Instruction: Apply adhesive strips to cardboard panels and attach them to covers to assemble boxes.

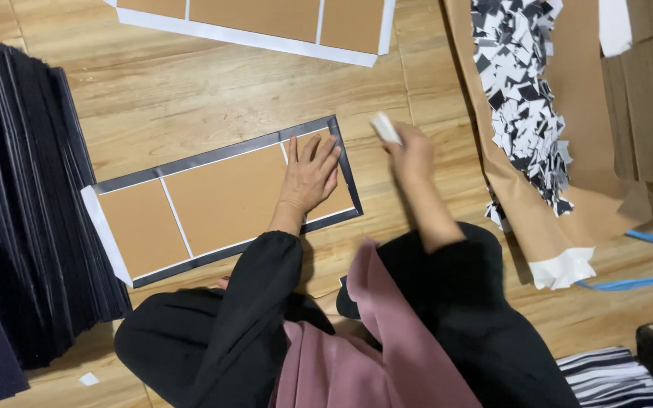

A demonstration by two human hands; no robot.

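A flat cover piece (221, 198) lies on the wooden floor: brown boards on a white sheet, with dark folded strips along three edges and a white flap at its left end. My left hand (310, 175) presses flat on its right board, fingers spread. My right hand (410, 151) hovers just right of the cover's far right corner and grips a small white tool (385, 127), which is blurred.
A tall stack of dark sheets (24, 204) fills the left side. Another brown-board cover (266, 23) lies at the top. Brown paper with black and white scraps (527, 98) sits at right, with cardboard (651, 98), blue cord (636, 282) and striped sheets (614, 374) nearby.
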